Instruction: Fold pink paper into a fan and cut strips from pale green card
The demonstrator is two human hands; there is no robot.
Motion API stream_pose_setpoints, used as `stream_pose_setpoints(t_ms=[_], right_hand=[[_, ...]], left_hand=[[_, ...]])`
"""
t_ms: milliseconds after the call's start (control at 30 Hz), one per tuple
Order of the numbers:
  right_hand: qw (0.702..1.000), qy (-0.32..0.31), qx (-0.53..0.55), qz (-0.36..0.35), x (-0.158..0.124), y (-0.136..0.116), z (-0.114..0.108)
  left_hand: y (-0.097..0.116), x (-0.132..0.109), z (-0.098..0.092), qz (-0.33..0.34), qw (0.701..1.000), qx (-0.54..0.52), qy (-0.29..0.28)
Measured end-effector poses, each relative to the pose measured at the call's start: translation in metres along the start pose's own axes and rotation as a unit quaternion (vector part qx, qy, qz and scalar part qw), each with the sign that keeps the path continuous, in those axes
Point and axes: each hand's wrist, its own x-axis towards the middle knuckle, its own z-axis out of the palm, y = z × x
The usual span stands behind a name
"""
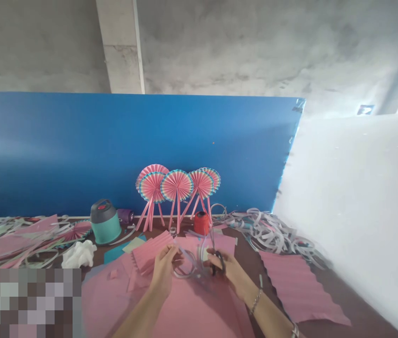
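My left hand [164,264] pinches a thin pale strip [184,274] that curls into loops between my hands; it looks like tape or paper backing. In my right hand [233,274] is a pair of scissors [219,264] with dark handles, blades pointing up and away from me. Whether the blades are apart is too blurred to tell. Beside my left hand lies a pleated pink paper piece [149,253]. Both hands are over large pink paper sheets [188,312] on the table.
Finished pink folding fans [176,185] stand against the blue partition [79,150]. Near them are a red spool [202,223] and a teal-grey container [105,224]. White strips [272,232] pile up at right, above a pleated pink sheet [300,286]. Crumpled white tissue [79,254] lies left.
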Motion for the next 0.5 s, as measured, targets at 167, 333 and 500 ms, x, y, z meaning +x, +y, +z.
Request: stream_pose_setpoints(t_ms=[167, 333, 500], right_hand=[[0.998, -0.019, -0.063, -0.023, 0.0012, 0.0047, 0.0020], [0.995, -0.035, -0.091, -0.025, 0.0013, 0.0049, 0.0032], [0.997, -0.042, -0.057, -0.014, -0.0040, -0.0027, 0.0014]], left_hand=[[-0.0012, 0.0007, -0.0005, 0.002, 1.000, -0.012, 0.000], [-0.0009, -0.0002, -0.0002, 0.001, 1.000, -0.019, -0.015], [0.0014, -0.0024, 0.0020, 0.001, 0.999, -0.026, -0.041]])
